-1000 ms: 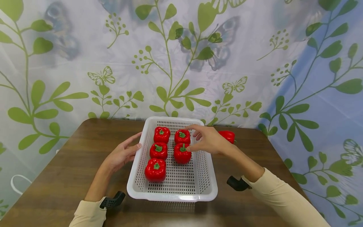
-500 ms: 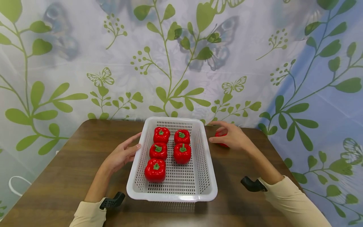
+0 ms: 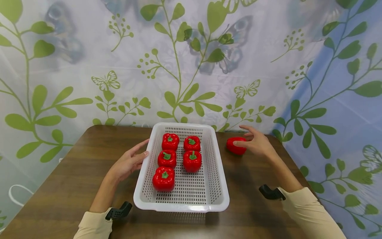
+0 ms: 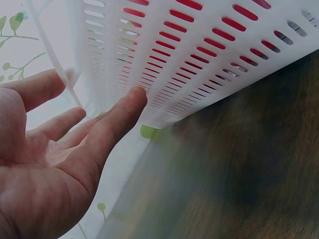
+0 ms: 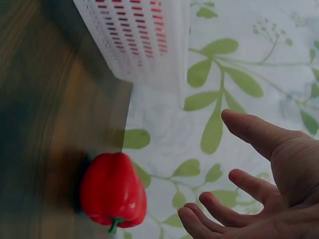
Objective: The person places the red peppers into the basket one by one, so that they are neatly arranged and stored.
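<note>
A white perforated plastic basket (image 3: 191,208) holds several red bell peppers (image 3: 163,179) with green stems, set in two columns. At its left side my left hand (image 3: 126,164) touches the rim, fingers extended and not wrapped round it; the left wrist view shows a fingertip against the slotted wall (image 4: 199,55). Another red bell pepper (image 3: 235,147) lies on its side on the table, right of the basket. My right hand (image 3: 258,144) is over the right end of this pepper, fingers spread with nothing in them. In the right wrist view the pepper (image 5: 113,191) sits apart from the fingers.
The dark wooden table (image 3: 83,179) ends at a leaf-patterned cloth (image 3: 191,66) hanging behind it and at the right. A white cord (image 3: 16,194) loops at the left edge. Each wrist carries a black device (image 3: 119,210).
My right hand has moved right, from over the peppers in the basket to over the pepper on the table. That pepper now shows more fully. The left hand and the basket stay in place.
</note>
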The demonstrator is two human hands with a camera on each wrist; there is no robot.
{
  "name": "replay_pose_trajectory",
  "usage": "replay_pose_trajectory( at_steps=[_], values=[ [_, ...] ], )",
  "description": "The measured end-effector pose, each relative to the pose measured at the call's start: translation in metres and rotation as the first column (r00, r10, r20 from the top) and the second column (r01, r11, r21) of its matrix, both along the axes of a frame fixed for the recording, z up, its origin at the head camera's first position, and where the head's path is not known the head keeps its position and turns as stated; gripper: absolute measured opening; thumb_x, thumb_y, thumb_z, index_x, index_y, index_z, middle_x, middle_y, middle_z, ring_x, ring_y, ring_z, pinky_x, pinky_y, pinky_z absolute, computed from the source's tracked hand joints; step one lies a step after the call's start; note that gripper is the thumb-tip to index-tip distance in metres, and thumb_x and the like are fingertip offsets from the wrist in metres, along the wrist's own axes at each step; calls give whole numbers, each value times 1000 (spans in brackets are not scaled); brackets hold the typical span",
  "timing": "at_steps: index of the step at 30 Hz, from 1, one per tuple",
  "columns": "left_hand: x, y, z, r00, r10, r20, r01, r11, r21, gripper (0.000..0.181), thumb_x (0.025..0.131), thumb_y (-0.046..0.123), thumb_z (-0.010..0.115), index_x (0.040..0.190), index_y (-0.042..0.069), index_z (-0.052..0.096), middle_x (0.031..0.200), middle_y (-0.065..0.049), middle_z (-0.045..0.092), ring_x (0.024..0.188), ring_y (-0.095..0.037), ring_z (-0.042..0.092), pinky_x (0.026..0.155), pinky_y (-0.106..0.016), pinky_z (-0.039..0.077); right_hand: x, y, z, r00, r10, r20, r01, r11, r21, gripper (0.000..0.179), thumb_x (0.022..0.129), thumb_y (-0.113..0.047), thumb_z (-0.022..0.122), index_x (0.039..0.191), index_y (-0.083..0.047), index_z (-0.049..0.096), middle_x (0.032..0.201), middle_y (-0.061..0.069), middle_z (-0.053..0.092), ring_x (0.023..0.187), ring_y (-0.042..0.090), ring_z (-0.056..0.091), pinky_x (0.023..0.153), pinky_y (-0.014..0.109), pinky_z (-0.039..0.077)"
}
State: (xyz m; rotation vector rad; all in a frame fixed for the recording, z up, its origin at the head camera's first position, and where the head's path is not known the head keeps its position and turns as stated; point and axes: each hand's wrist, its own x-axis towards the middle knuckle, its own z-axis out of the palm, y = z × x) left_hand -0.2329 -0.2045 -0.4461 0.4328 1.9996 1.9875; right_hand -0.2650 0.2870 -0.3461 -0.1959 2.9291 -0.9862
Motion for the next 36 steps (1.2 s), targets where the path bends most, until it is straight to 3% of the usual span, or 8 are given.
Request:
replay_pose_trajectory(
  at_steps=[7, 16, 25, 36],
  values=[
    [0, 0, 1, 1000, -10, 1, 10, 1000, 13, 64, 107, 22, 51, 163, 19, 21, 150, -32, 45, 124, -37, 64, 94, -47, 58, -7, 16, -14, 998, -56, 12, 57, 997, -61, 91, 89, -53, 73, 161, -16, 30, 154, 30, 41, 142, 46, 39, 105, 65, 45],
    [1, -1, 1, 1000, -6, -6, 6, 1000, 1, 64, 107, 22, 51, 163, 19, 21, 151, -32, 45, 125, -39, 63, 93, -48, 58, -16, 29, -33, 992, -114, 47, 118, 989, -90, 91, 90, -41, 75, 161, -13, 25, 157, 33, 34, 144, 49, 34, 107, 65, 43],
    [0, 0, 0, 1000, -9, -5, 9, 1000, 3, 64, 107, 23, 51, 163, 20, 20, 151, -31, 44, 127, -39, 62, 94, -48, 58, -28, 42, -60, 986, -130, 102, 140, 985, -101, 99, 88, -42, 78, 163, -11, 19, 157, 36, 31, 144, 52, 33, 109, 66, 41],
    [0, -1, 0, 1000, 1, -1, -1, 1000, -6, 63, 107, 22, 51, 163, 20, 21, 150, -31, 45, 124, -36, 64, 93, -47, 58, -37, 41, -88, 980, -161, 119, 178, 973, -147, 96, 88, -40, 78, 162, -11, 23, 158, 34, 32, 143, 50, 36, 111, 67, 38]
  ],
)
